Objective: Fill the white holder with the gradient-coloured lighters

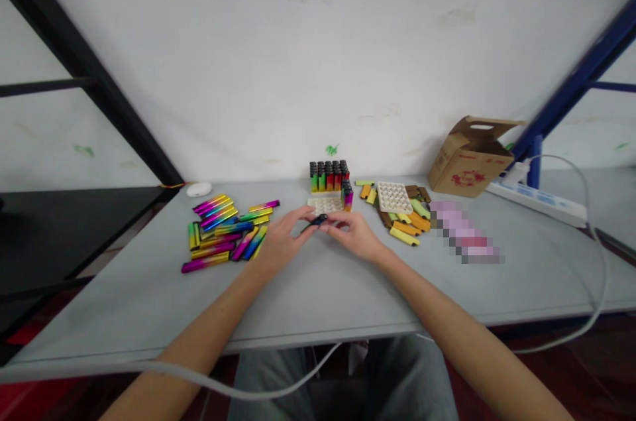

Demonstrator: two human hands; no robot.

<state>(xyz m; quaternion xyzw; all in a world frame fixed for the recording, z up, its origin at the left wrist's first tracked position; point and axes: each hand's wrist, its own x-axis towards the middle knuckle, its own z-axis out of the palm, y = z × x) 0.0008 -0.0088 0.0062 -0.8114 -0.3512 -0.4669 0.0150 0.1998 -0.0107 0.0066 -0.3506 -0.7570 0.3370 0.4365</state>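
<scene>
My left hand (281, 240) and my right hand (355, 235) meet at the middle of the table, each closed on a small lighter (320, 219). Its black top shows between the fingertips, while most of its body is hidden. Just beyond my hands lies a white grid tray (322, 206), partly covered by them. Several rainbow-coloured lighters (328, 177) with black tops stand upright in rows at the tray's far and right sides. Beside my left hand lies a loose pile of shiny metallic-coloured lighters (218, 239).
Right of my hands, another white grid tray (394, 197) rests on yellow, orange and brown pieces (405, 240). Farther right are a blurred pink item (464, 233), an open cardboard box (470, 159) and a power strip (539, 202). A white case (199, 189) sits back left. A cable (603, 268) crosses the table's right edge.
</scene>
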